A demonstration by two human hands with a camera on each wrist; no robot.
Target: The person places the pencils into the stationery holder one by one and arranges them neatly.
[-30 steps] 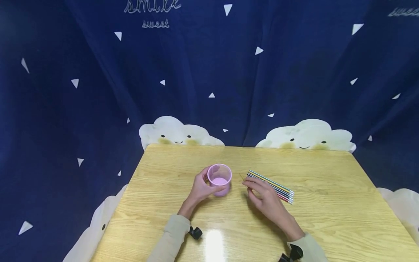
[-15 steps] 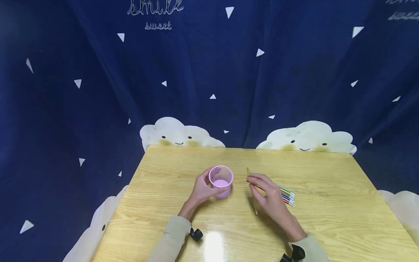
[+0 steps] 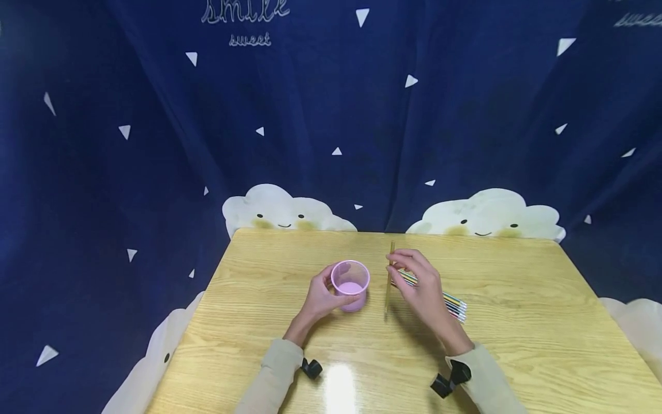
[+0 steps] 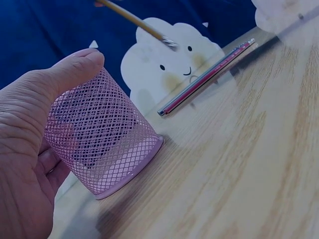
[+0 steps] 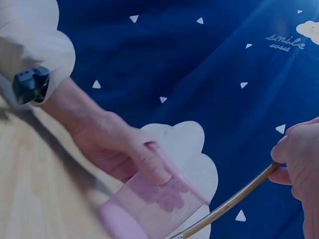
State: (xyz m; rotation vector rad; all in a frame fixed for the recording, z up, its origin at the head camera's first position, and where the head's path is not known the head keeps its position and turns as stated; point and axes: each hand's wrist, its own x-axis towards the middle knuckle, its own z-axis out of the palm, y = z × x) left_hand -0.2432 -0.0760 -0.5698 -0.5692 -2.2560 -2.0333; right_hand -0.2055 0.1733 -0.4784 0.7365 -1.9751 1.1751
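In the head view my left hand (image 3: 316, 300) grips a pink mesh pen holder (image 3: 351, 287) from its left side, thumb across the front. The holder stands upright on the table with its mouth up, and nothing shows inside. My right hand (image 3: 423, 290) pinches a yellow pencil (image 3: 388, 293) near its upper end, just right of the holder and apart from it. The pencil hangs nearly upright; in the left wrist view its lower end, with a silvery band (image 4: 169, 42), points down toward the table. Behind the right hand lies a row of striped pencils (image 3: 455, 306), partly hidden by it.
The wooden table (image 3: 279, 259) carries a bright light reflection near its front. A dark blue curtain (image 3: 310, 115) with white triangles and smiling clouds hangs behind the far edge. Black wrist cameras (image 3: 312, 368) sit on both wrists.
My right hand has lifted the yellow pencil away from the row, turned it nearly upright and moved it slightly up and away. My left hand and the pen holder stay almost still.
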